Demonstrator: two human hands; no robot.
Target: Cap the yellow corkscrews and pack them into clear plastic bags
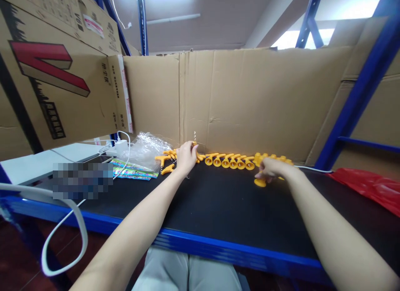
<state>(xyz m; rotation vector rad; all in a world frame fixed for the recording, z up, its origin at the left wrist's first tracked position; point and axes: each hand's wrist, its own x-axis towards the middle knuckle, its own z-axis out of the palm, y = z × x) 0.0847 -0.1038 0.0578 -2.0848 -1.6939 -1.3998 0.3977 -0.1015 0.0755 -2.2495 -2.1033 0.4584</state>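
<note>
My left hand (187, 156) is closed on a yellow corkscrew, its metal spiral (195, 136) pointing up above the fingers. Close to it on the left lie several loose yellow corkscrews (168, 169) with T-shaped handles. My right hand (269, 169) grips a yellow bell-shaped base (260, 182), flared end down, just over the black tabletop. Behind that hand stands a group of similar yellow pieces (275, 157), partly hidden. Between the hands runs a row of yellow corkscrews with bell-shaped bases (233, 162), their round openings facing me.
Clear plastic bags (146, 147) and a colourful packet (134, 170) lie left. A white cable (84, 237) loops over the blue front edge (218, 245). Cardboard (250, 103) walls the back; a large carton (62, 74) overhangs left. Red plastic (368, 189) lies right.
</note>
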